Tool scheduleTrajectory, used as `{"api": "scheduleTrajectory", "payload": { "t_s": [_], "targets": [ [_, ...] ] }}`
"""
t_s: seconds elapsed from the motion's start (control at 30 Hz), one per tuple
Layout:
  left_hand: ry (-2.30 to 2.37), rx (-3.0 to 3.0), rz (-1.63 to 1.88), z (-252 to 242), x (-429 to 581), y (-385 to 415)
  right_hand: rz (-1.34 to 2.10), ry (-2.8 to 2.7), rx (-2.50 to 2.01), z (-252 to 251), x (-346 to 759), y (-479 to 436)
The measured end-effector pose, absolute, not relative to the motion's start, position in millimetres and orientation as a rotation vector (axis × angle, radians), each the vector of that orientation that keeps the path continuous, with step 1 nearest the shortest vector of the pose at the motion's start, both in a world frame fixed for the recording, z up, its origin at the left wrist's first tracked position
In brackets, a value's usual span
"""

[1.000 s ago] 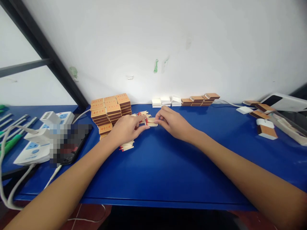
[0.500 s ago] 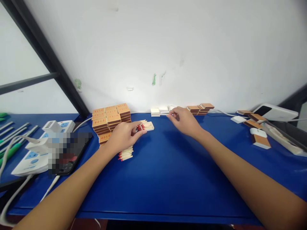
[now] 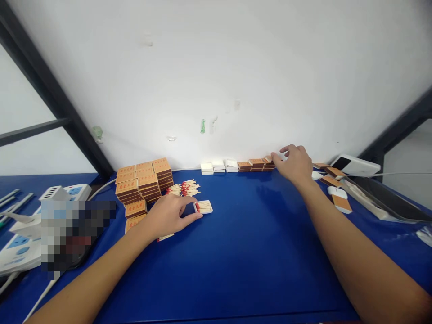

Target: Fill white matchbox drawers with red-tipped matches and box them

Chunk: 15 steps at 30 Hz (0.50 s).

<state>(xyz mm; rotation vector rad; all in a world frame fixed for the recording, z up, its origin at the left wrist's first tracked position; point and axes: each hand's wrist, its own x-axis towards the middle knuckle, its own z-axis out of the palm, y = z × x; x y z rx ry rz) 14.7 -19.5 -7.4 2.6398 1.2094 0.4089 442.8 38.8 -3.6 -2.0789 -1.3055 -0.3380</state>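
My left hand (image 3: 172,213) has thumb and fingers closed on the near-left end of a small white matchbox tray (image 3: 209,209). Red-tipped matches (image 3: 203,206) lie flat inside it. Behind that hand is a loose heap of matches (image 3: 189,188), and a few more poke out below the palm. My right hand (image 3: 294,164) is at the back, its thumb and fingers apart. It hovers at the right end of a row of brown matchbox sleeves (image 3: 256,164); whether the fingertips touch them I cannot tell. White trays (image 3: 218,166) stand in stacks left of the sleeves.
Stacked orange matchboxes (image 3: 145,180) stand at the back left. Left of them are a power strip (image 3: 79,192) with plugs and a blurred-out phone (image 3: 86,238). Loose sleeves (image 3: 341,203), a white device (image 3: 356,165) and cables lie at right. The wall (image 3: 236,67) bounds the blue table (image 3: 236,270).
My right hand has moved right, from the white trays to the brown sleeves. My left hand has brought the tray away from the match heap, and its matches now lie flat. The view has shifted.
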Motion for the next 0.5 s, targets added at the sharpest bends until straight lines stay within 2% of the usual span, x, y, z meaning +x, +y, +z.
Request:
{"api": "scheduleTrajectory", "payload": {
  "t_s": [0.2,0.37,0.43,0.5],
  "targets": [
    [1.181,2.732,0.415,-6,16,-21,-0.119,-1.269,-2.184,-17,448,47],
    [1.272,2.762,0.625,-8,13,-17,-0.258,-1.278,-2.080,0,432,38],
    [1.306,2.762,0.670,-8,11,-15,-0.237,-1.404,-1.988,12,409,27],
    [1.330,2.751,0.672,-8,11,-14,-0.068,-1.695,-1.835,17,376,13]
  ]
}}
